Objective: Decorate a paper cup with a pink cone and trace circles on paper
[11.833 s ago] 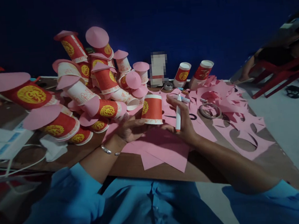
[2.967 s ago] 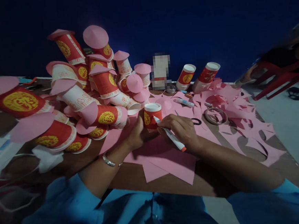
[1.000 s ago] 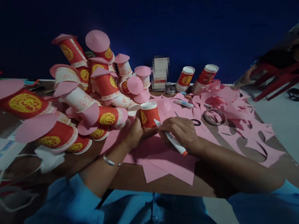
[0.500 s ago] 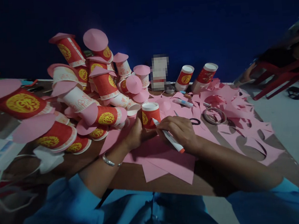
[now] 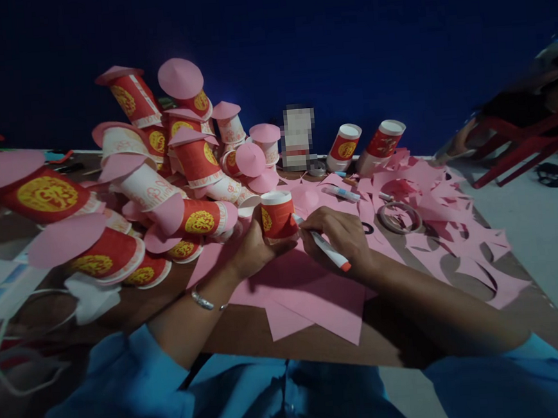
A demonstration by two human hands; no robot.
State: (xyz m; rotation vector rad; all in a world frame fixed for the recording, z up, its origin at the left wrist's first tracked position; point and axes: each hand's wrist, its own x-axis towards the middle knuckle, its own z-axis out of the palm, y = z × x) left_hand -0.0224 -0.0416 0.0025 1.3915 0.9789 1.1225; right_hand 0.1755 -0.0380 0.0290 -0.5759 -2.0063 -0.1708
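My left hand (image 5: 254, 248) is wrapped round a red paper cup (image 5: 280, 218) with a yellow emblem, its white base facing up. In my right hand (image 5: 342, 239) is a white marker (image 5: 329, 251) with an orange end, its tip at the right side of the cup. Whether the tip touches the cup I cannot tell. Beneath both hands lie sheets of pink paper (image 5: 315, 306). Close to my left hand rises a heap of decorated paper cups (image 5: 200, 221), many topped with pink paper cones (image 5: 180, 79).
Pink paper scraps (image 5: 431, 184) cover the table's right side, with a roll of tape (image 5: 400, 217) among them. Two upturned cups (image 5: 346, 147) stand at the back beside a blurred-out object (image 5: 300, 136). A red plastic chair (image 5: 519, 138) stands at the right, with a person there.
My left hand has shifted the cup slightly left and turned it a little. The marker tip has gone from the cup's front to its right edge.
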